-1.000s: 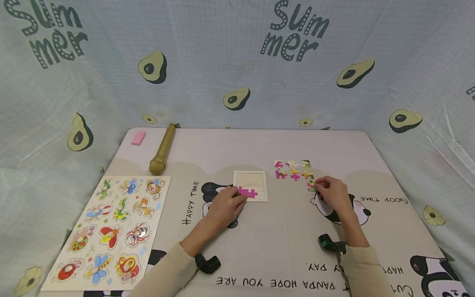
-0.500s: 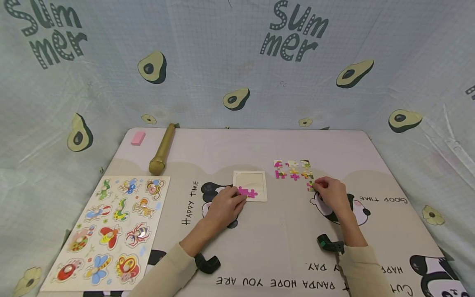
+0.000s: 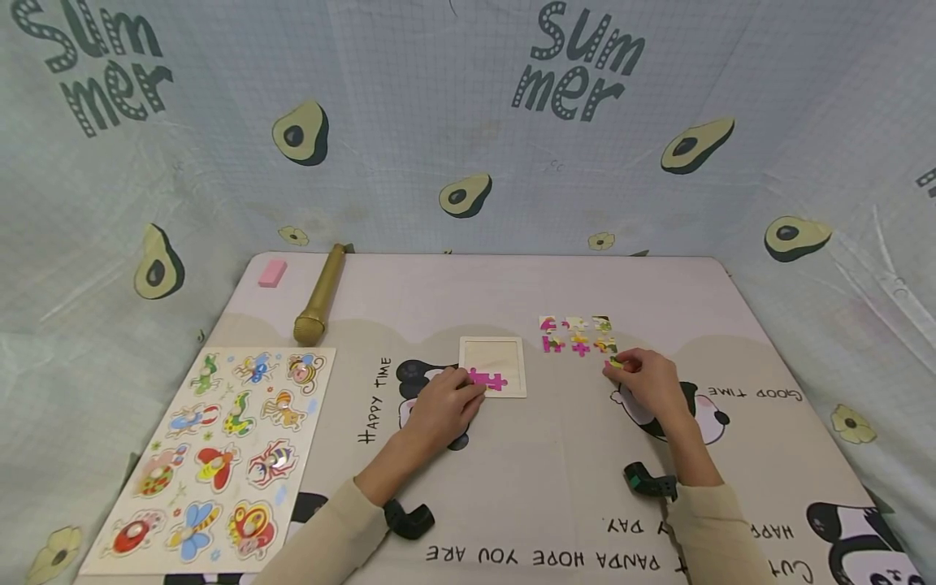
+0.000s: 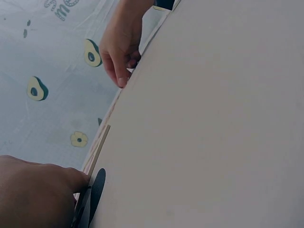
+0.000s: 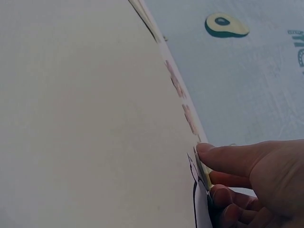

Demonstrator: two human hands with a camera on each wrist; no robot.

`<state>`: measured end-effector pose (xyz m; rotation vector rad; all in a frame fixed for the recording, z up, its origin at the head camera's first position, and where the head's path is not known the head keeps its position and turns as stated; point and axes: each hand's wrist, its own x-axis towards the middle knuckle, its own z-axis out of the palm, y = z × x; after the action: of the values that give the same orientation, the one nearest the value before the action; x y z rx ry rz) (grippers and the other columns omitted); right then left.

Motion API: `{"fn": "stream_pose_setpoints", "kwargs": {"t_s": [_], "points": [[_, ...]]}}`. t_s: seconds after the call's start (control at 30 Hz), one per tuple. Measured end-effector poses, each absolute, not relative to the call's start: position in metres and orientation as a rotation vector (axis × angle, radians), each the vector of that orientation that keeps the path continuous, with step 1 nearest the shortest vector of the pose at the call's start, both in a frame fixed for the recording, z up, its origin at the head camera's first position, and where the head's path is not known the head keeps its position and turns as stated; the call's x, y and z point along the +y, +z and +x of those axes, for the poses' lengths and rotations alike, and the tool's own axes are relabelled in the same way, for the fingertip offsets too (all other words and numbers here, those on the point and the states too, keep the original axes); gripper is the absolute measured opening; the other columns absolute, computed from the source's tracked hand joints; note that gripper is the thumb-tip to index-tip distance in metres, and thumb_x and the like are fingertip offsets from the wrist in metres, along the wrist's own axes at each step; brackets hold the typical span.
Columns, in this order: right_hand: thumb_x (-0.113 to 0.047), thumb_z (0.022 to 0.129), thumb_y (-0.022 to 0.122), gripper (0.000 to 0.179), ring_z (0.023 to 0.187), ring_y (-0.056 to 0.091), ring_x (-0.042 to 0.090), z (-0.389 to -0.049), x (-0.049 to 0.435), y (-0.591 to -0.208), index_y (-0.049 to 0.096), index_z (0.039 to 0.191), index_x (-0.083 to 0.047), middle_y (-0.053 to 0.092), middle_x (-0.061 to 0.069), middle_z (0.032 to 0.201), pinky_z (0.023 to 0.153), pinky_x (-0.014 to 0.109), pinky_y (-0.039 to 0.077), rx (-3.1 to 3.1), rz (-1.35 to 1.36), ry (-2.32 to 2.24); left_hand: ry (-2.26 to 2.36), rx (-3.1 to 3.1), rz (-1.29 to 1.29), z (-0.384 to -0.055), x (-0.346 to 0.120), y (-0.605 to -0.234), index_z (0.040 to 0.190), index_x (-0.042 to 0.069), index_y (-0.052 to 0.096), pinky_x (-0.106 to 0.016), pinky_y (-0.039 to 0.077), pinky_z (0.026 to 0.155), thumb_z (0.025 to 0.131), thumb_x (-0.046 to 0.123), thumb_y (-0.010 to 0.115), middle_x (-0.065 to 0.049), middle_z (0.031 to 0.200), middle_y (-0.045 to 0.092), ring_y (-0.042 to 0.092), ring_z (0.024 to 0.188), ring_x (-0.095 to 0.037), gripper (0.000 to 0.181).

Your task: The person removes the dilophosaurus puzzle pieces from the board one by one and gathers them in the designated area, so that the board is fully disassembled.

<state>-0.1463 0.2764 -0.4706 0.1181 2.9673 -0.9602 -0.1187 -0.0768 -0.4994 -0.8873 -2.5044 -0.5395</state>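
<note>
My left hand point(image 3: 444, 409) grips the lower left corner of a small wooden puzzle frame point(image 3: 522, 370), its thumb against the edge in the left wrist view. Joined pink jigsaw pieces point(image 3: 488, 379) lie along the bottom inside the frame, partly covered by the fingers. To the right, my right hand point(image 3: 656, 382) pinches a green and pink jigsaw piece point(image 3: 615, 364) between thumb and fingers, just below the loose pieces. Most of that piece is hidden by the fingertips; a yellowish edge of the jigsaw piece point(image 5: 207, 178) shows in the right wrist view.
Several loose jigsaw pieces point(image 3: 580, 344) lie in two rows right of the frame. A board of insect pictures point(image 3: 241, 443) covers the table's left side. Behind it are a gold microphone point(image 3: 319, 296) and a pink block point(image 3: 273, 273). A patterned cloth point(image 3: 395, 122) hangs behind the table.
The right hand has shifted slightly left with the jigsaw piece, which now shows less between the fingertips. The left hand and the frame have stayed in place.
</note>
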Motion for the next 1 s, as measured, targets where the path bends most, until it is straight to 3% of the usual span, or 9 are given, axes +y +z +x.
{"fn": "stream_pose_setpoints", "kwargs": {"t_s": [0.67,1.0], "points": [[-0.027,0.096,0.068,0.041,0.073,0.057,0.023,-0.157,0.249,-0.448,0.065,0.120,0.006,0.064,0.019,0.095,0.059,0.027,0.043,3.021,-0.053,-1.005,-0.607,-2.474,-0.838,-0.116,-0.078,-0.499,0.096,0.007,0.080,-0.026,0.055,0.074,0.089,0.016,0.076,-0.002,0.089,0.071,0.063,0.083,-0.014,0.012],[-0.024,0.093,0.072,0.037,0.085,0.061,0.028,-0.166,0.205,-0.439,0.068,0.116,0.006,0.066,0.017,0.092,0.064,0.025,0.047,3.046,-0.208,-1.063,-0.619,-2.459,-0.811,-0.116,-0.077,-0.500,0.089,0.010,0.080,-0.027,0.059,0.077,0.087,0.017,0.077,-0.001,0.091,0.075,0.068,0.085,-0.014,0.007]]}}
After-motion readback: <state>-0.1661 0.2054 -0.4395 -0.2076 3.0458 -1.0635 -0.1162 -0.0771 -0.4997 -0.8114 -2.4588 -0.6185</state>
